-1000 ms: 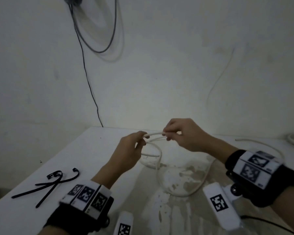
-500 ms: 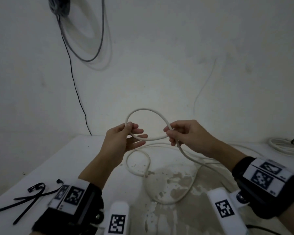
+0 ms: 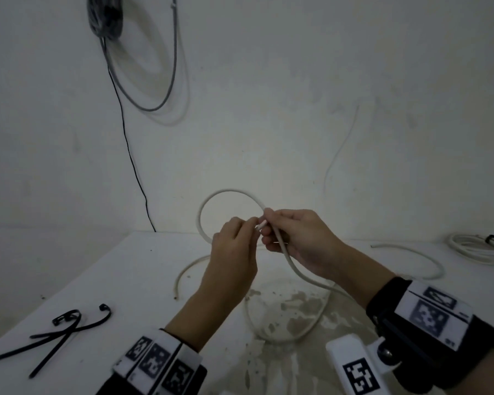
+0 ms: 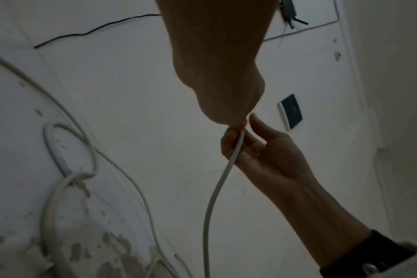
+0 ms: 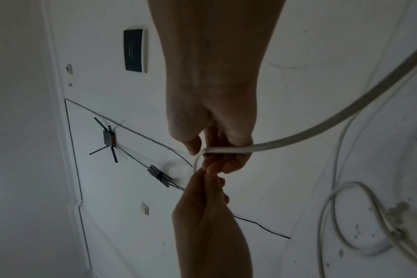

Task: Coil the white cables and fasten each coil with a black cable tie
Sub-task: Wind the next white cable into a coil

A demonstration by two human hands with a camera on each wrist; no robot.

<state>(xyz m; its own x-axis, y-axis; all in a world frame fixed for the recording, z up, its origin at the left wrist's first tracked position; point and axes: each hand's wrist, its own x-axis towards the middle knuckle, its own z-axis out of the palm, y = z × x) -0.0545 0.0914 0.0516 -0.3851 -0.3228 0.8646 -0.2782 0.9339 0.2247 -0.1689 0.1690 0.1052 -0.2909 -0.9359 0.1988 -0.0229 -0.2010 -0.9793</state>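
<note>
A white cable [image 3: 226, 191] stands in a round loop above the table [image 3: 126, 280]. Below the loop my two hands meet. My left hand [image 3: 253, 223] pinches the cable where the loop crosses itself. My right hand [image 3: 268, 225] grips the strand [image 3: 290, 263] that runs down to a slack ring on the table. In the right wrist view the cable [image 5: 321, 129] lies across my curled right fingers [image 5: 231, 161], with the left hand [image 5: 202, 206] just below. The left wrist view has the strand [image 4: 217, 188] hanging from both hands' fingertips. Black cable ties [image 3: 66, 332] lie at the table's left front.
A coiled white cable with a black tie on it [image 3: 474, 246] lies at the far right. Loose cable [image 3: 388, 246] curves across the right side of the table, and a free end [image 3: 180, 280] lies left of my hands. The wall stands close behind the table.
My hands have come together from about a hand's width apart. The loop that hung between them now stands closed above and to the left.
</note>
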